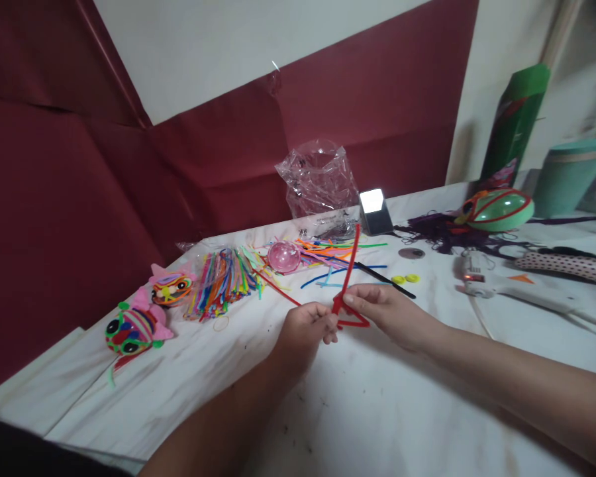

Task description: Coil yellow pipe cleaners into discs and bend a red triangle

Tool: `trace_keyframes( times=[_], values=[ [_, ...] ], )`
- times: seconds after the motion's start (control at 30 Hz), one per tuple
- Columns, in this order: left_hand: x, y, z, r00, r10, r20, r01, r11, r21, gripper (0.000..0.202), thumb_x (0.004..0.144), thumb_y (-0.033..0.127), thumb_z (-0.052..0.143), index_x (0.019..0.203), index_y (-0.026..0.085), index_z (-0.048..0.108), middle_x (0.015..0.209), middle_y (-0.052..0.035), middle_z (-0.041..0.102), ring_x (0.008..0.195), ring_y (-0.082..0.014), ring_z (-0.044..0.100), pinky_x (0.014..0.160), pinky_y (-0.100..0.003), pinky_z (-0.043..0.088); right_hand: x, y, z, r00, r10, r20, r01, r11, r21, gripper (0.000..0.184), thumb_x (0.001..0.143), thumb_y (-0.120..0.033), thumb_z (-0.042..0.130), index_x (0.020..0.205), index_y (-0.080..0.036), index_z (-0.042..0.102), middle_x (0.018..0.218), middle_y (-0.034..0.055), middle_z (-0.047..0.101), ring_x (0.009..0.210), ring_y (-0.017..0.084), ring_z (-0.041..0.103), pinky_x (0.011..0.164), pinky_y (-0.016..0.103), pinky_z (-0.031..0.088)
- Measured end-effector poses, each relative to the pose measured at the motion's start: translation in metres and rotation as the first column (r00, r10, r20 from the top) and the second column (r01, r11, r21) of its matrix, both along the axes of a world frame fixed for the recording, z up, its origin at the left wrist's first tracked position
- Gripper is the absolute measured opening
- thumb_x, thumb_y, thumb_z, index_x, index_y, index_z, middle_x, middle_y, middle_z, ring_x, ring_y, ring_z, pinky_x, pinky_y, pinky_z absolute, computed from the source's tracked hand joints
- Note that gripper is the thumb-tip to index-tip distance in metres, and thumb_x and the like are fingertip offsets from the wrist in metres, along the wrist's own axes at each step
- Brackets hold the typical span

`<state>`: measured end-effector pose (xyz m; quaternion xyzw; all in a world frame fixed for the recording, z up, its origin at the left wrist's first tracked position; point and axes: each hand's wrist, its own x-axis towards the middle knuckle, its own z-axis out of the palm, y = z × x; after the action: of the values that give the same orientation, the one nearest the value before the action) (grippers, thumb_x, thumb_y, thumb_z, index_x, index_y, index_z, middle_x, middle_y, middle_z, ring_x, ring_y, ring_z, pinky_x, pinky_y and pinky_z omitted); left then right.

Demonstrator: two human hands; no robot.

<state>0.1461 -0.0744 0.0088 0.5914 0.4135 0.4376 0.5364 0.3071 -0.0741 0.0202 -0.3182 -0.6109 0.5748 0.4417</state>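
Note:
A red pipe cleaner [351, 265] is bent into a loop low down, with one straight end sticking up. My left hand [310, 331] pinches it from the left, fingers closed. From the right, my right hand [377, 308] grips it between thumb and forefinger, close to the left. Both hands are held over the white marbled table [377, 411]. Behind them lie blue pipe cleaners, a black pipe cleaner [387, 279] and two yellow discs [406, 279]. Another red strip [278, 288] runs toward my left hand; whether it joins the held piece I cannot tell.
Two colourful fish-like crafts [134, 328] sit at left beside a bundle of pipe cleaners [223, 281]. A pink clear half-ball [284, 257] is behind. At right are a glue gun [521, 291], scissors [566, 265], a green balloon-like craft [501, 211], a green bottle [514, 126] and a phone-like device [376, 212].

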Motion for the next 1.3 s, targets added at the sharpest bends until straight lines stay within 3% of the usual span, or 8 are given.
trace_keyframes(
  times=[0.13,0.33,0.5,0.63,0.8,1.3],
  values=[
    [0.001,-0.001,0.002,0.997,-0.038,-0.070,0.038,0.999,-0.001,0.013,0.066,0.022,0.053,0.057,0.014,0.050,0.046,0.0032,0.047,0.043,-0.0066,0.039,0.048,-0.021,0.030,0.002,0.002,-0.001,0.994,-0.061,0.087,0.058,0.998,0.026,0.032,0.074,-0.049,0.054,0.067,-0.018,0.060,0.062,-0.0001,0.062,0.061,0.015,0.056,0.064,0.028,0.041],
    [0.006,-0.009,0.009,0.982,-0.003,-0.188,0.011,0.999,0.042,0.012,0.064,0.020,0.051,0.053,0.015,0.047,0.045,0.0048,0.043,0.043,-0.0063,0.034,0.045,-0.021,0.026,-0.001,-0.004,0.004,0.967,-0.185,0.174,0.178,0.983,0.053,0.034,0.068,-0.048,0.060,0.055,-0.017,0.053,0.044,-0.0063,0.044,0.043,0.007,0.035,0.046,0.022,0.028],
    [0.004,-0.005,0.007,0.991,0.072,-0.115,-0.064,0.995,0.074,0.010,0.064,0.020,0.051,0.056,0.015,0.050,0.047,0.0038,0.047,0.045,-0.0068,0.037,0.048,-0.021,0.028,-0.003,-0.002,0.003,0.987,-0.139,0.083,0.136,0.990,0.040,0.031,0.076,-0.047,0.052,0.067,-0.017,0.056,0.062,-0.0007,0.061,0.060,0.012,0.052,0.062,0.026,0.039],
    [0.002,-0.001,0.002,0.994,0.113,-0.007,-0.112,0.989,0.097,0.013,0.067,0.023,0.053,0.058,0.014,0.051,0.048,0.0035,0.048,0.047,-0.0072,0.039,0.051,-0.021,0.031,-0.006,-0.001,-0.006,0.996,-0.091,0.018,0.091,0.996,0.021,0.027,0.074,-0.043,0.058,0.071,-0.016,0.056,0.071,0.0017,0.063,0.068,0.014,0.056,0.068,0.028,0.041],
    [0.004,-0.005,0.003,0.995,0.086,-0.058,-0.082,0.994,0.078,0.013,0.066,0.023,0.054,0.057,0.015,0.051,0.048,0.0035,0.047,0.047,-0.0073,0.039,0.049,-0.021,0.031,-0.010,-0.005,-0.013,0.992,-0.123,-0.002,0.123,0.992,0.030,0.024,0.073,-0.042,0.059,0.069,-0.018,0.057,0.066,-0.0001,0.061,0.064,0.014,0.055,0.065,0.027,0.042],
    [0.006,-0.007,0.004,0.989,0.089,-0.117,-0.080,0.994,0.079,0.014,0.065,0.023,0.054,0.055,0.015,0.050,0.046,0.0042,0.046,0.045,-0.0064,0.038,0.046,-0.020,0.030,-0.010,-0.008,-0.007,0.971,-0.208,0.121,0.197,0.976,0.095,0.022,0.073,-0.039,0.056,0.066,-0.019,0.058,0.063,-0.0003,0.062,0.064,0.015,0.054,0.063,0.027,0.040]
  ],
)
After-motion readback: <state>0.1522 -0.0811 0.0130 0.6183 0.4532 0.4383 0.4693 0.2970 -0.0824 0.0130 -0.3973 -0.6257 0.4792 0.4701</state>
